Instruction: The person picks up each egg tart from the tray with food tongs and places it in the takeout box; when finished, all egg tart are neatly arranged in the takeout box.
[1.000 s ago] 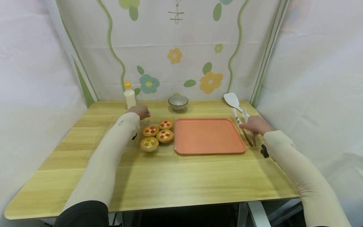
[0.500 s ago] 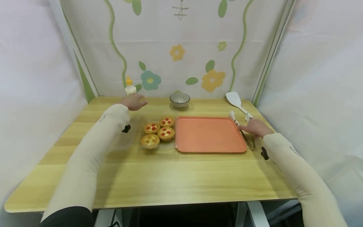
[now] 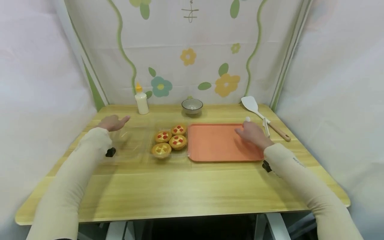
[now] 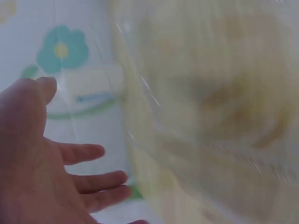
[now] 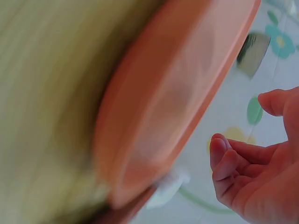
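In the head view my left hand hovers over the open clear plastic lid at the left. Its fingers are spread and hold nothing, as the left wrist view also shows. Several small round tarts sit in the clear plastic container joined to that lid. My right hand is above the right side of the orange tray, its fingers loosely bent around nothing. White-tipped tongs lie beside it, partly hidden behind the hand.
At the back left stands a white squeeze bottle with an orange cap. A small glass bowl is at the back middle. A white spatula with a wooden handle lies at the back right, near the fabric side wall.
My left hand has moved left and toward me, away from the bottle, and over the lid. The right hand has come off the tongs and shifted left over the tray.
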A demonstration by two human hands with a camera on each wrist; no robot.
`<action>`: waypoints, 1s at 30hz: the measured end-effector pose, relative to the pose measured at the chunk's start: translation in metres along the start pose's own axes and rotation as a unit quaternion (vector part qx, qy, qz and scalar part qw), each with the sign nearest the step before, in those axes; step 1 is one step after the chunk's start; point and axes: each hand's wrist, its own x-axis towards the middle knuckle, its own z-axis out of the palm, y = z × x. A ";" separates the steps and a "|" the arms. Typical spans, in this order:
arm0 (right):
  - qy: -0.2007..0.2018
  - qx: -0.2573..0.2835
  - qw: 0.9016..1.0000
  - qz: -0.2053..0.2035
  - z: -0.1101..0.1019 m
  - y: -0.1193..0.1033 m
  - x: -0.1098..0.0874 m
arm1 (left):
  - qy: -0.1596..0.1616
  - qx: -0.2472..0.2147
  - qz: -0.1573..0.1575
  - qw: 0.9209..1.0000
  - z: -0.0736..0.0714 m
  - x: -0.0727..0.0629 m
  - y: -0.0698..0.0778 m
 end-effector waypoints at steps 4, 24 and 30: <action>-0.019 0.015 0.999 -0.033 0.008 -0.031 0.006 | -0.102 -0.030 -0.040 0.994 0.005 -0.013 -0.035; -0.104 0.137 0.978 -0.117 0.039 -0.155 0.036 | -0.188 -0.195 0.026 0.962 -0.104 -0.080 0.010; -0.115 0.236 0.964 -0.035 0.034 -0.144 0.062 | -0.129 -0.135 0.113 0.976 -0.117 -0.092 0.103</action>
